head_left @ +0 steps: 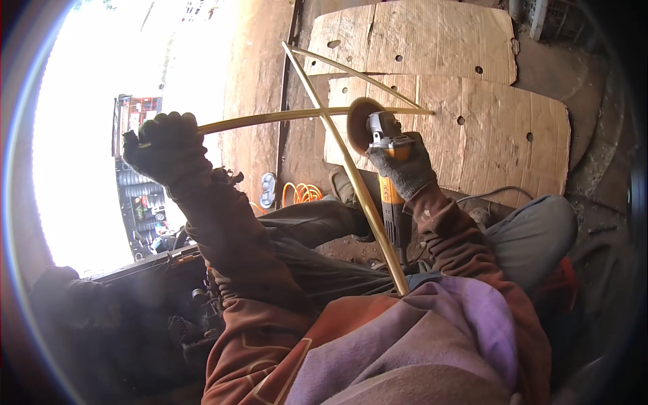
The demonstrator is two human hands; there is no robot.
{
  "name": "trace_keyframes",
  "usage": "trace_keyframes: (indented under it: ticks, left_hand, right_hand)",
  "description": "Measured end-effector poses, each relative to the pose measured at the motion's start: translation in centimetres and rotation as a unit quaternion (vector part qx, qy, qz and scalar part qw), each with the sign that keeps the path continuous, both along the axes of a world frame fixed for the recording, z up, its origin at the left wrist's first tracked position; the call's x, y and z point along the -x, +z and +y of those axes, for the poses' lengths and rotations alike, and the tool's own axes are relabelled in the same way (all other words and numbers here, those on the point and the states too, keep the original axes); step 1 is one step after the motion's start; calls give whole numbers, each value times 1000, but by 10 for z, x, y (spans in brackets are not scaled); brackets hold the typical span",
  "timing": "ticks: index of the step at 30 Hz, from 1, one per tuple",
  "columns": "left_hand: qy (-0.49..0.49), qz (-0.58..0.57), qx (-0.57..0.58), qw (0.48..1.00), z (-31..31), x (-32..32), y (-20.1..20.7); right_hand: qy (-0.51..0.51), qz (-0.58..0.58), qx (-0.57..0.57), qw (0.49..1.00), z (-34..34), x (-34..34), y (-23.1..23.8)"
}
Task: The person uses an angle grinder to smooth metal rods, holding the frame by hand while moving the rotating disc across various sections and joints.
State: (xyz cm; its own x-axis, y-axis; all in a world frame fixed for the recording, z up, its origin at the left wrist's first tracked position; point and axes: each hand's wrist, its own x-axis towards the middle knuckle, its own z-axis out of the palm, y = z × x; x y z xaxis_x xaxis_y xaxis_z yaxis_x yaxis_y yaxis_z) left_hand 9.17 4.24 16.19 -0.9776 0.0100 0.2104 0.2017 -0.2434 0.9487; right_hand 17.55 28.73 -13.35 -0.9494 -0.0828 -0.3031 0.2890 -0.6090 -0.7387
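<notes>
My left hand (165,150), in a dark work glove, is closed round the left end of a gold-coloured metal bar (263,117). This bar belongs to a frame of thin bars joined in a triangle at the far end. Its long bar (365,198) runs back towards my lap. In my gloved right hand (408,167) is a yellow and grey angle grinder (393,202), held upright by its body near the head. The brown grinding disc (360,128) stands right at the crossbar, close to where the bars cross; whether it touches cannot be made out.
Flattened cardboard sheets (503,142) with holes cover the ground ahead, under the frame's far right part. A coiled orange hose (304,194) and a grey double-lobed object (268,190) lie left of my foot. A dark cable (496,191) runs beside my right knee.
</notes>
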Motion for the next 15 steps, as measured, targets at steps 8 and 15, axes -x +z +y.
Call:
trace_keyframes:
  ticks: [8,15]
  left_hand:
    - [-31,15,7,999,6,-3,5]
    - [0,32,59,998,14,-13,9]
  right_hand:
    - [-5,29,-54,998,-6,-6,7]
    - [-1,46,-52,998,-6,-3,8]
